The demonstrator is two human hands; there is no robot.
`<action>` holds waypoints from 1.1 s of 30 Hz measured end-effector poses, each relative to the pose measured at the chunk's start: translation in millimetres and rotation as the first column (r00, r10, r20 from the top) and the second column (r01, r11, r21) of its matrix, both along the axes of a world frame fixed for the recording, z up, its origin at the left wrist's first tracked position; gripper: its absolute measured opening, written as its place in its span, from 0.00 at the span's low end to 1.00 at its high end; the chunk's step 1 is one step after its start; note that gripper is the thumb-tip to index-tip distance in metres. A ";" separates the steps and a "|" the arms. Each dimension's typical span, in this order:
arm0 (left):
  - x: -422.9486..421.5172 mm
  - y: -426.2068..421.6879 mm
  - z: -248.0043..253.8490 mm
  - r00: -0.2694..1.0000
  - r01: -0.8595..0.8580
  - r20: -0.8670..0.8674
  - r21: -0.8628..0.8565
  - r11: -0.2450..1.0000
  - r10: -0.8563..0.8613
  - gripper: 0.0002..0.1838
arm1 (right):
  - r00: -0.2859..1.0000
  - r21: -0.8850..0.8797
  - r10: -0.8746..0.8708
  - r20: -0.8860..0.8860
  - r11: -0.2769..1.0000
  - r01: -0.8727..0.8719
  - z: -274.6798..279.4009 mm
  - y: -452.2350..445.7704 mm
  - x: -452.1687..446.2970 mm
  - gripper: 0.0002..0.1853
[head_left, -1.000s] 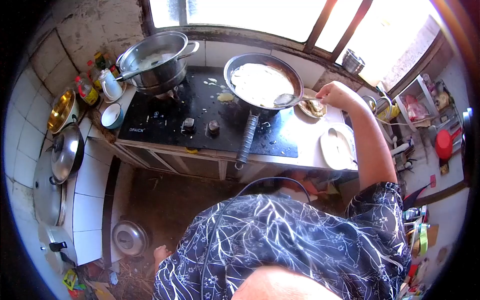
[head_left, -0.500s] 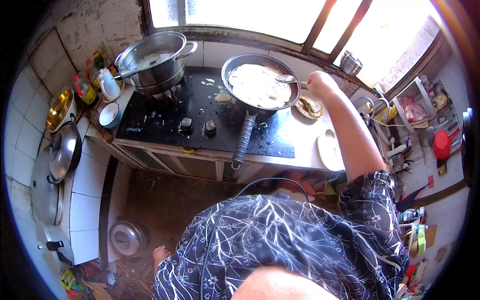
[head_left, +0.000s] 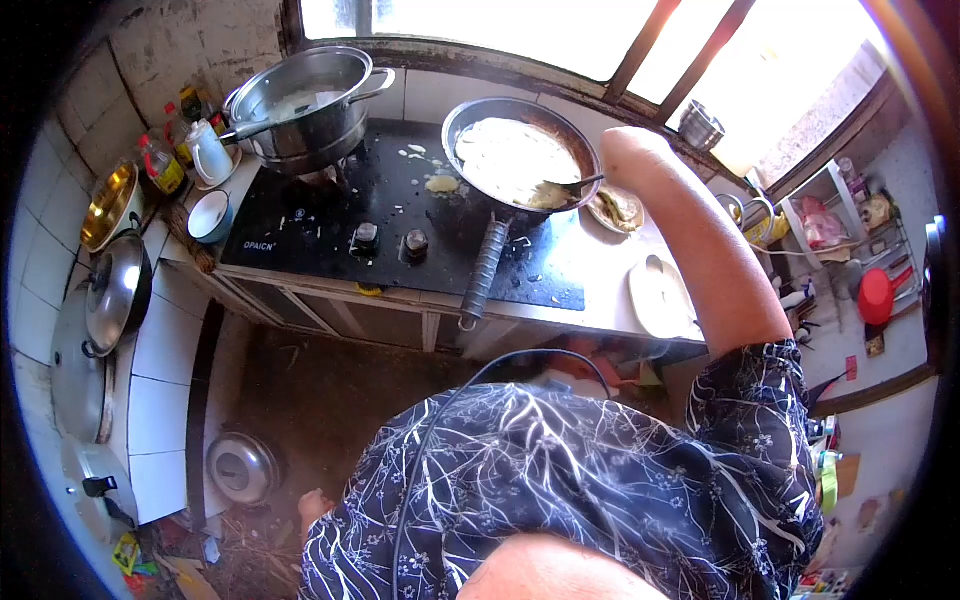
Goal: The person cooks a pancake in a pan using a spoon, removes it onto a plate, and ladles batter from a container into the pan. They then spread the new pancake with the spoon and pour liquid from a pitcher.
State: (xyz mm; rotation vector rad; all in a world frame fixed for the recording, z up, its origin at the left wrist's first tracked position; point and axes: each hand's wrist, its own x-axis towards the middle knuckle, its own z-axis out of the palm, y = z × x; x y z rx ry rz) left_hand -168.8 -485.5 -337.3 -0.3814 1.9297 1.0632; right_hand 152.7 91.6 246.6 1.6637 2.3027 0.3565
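A frying pan stands on the black cooktop, its wrapped handle pointing towards me. White, batter-like food covers much of the pan's inside. My right hand is closed at the pan's right rim, gripping a metal spoon. The spoon's bowl dips into the food near the lower right edge; my fingers are mostly hidden behind the hand. My left hand hangs low beside my body, away from the counter. It is small and partly covered by the shirt, so its fingers are unclear.
A large steel pot occupies the left burner. Right of the pan are a bowl of food and a white oval dish. A blue-white cup, bottles and a lidded wok line the left side.
My right hand has shifted slightly, and the spoon has moved from the pan's upper right to its lower right. The view has tilted slightly.
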 end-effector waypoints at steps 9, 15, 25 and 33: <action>2.8 14.8 19.0 1.000 -0.017 0.013 0.021 1.000 0.017 0.09 | 0.988 -0.078 0.078 0.136 0.995 -0.068 19.8 -20.1 -41.9 0.06; -0.2 -3.8 1.5 1.000 0.016 -0.010 0.003 1.000 -0.015 0.10 | 0.973 -0.131 0.129 0.193 0.986 -0.105 21.8 -11.7 -65.9 0.06; -2.2 -18.7 6.9 0.873 0.432 -0.194 -0.121 0.894 -0.448 0.11 | 0.981 -0.204 0.103 -0.165 0.969 -0.136 26.4 -2.5 -89.5 0.08; -7.8 -30.9 -0.7 0.322 0.761 -0.345 -0.460 0.458 -0.882 0.11 | 0.970 -0.071 0.068 -0.235 0.994 -0.087 -13.1 50.7 -74.7 0.09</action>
